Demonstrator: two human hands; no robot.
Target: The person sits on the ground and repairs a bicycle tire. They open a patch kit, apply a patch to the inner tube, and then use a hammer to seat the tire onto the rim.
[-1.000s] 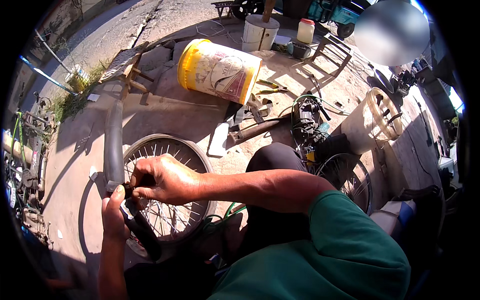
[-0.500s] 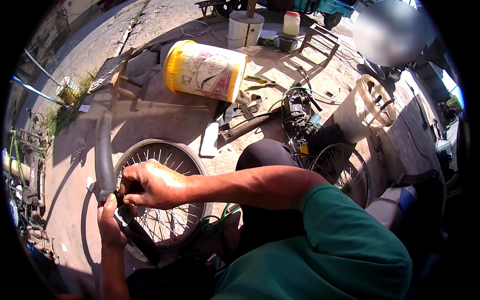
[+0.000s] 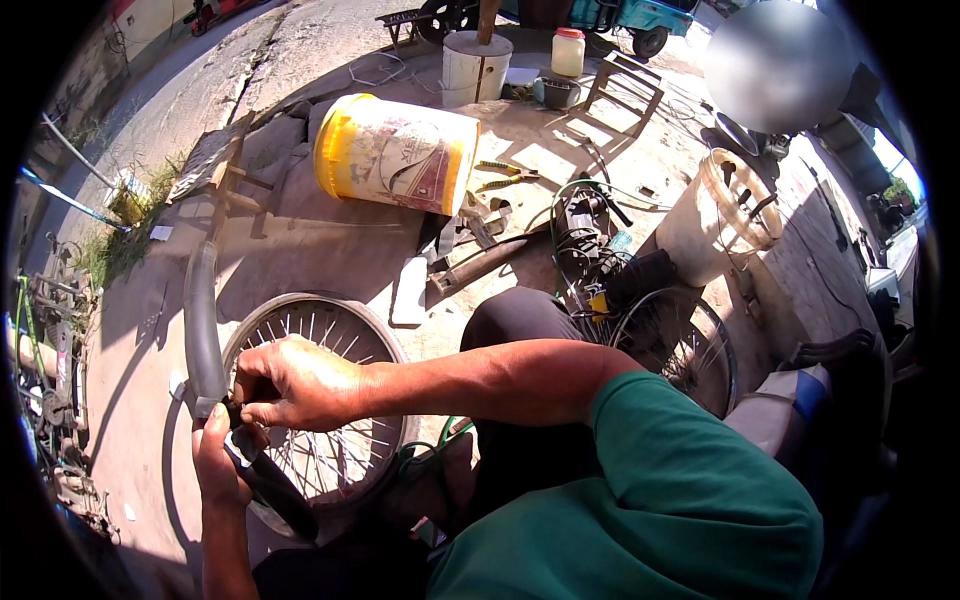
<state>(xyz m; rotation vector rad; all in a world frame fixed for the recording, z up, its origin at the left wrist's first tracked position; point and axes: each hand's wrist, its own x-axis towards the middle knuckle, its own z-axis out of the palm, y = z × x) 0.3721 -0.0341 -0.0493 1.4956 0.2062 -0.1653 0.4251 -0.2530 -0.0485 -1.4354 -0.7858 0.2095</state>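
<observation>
Hands closed together on grey inner tube [image 3: 200, 330], lower left, over spoked wheel [image 3: 320, 400].
L hand [image 3: 218, 462] clamped below, R hand [image 3: 290, 385] pinched just above, touching; tube's long axis is run up and away from both, L nearer its dark end.

Yellow bucket [image 3: 395, 152], grey inner tube [image 3: 200, 325], silver spoked wheel [image 3: 320, 400], green sleeve [image 3: 660, 510].

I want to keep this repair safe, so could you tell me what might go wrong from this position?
Both the left hand and the right hand grip the inner tube right above the spoked wheel, so a slip could drive fingers into the spokes. The tube might also pinch or kink where it is squeezed. Pliers and other loose tools lie close by on the ground, where a foot could catch them.
</observation>
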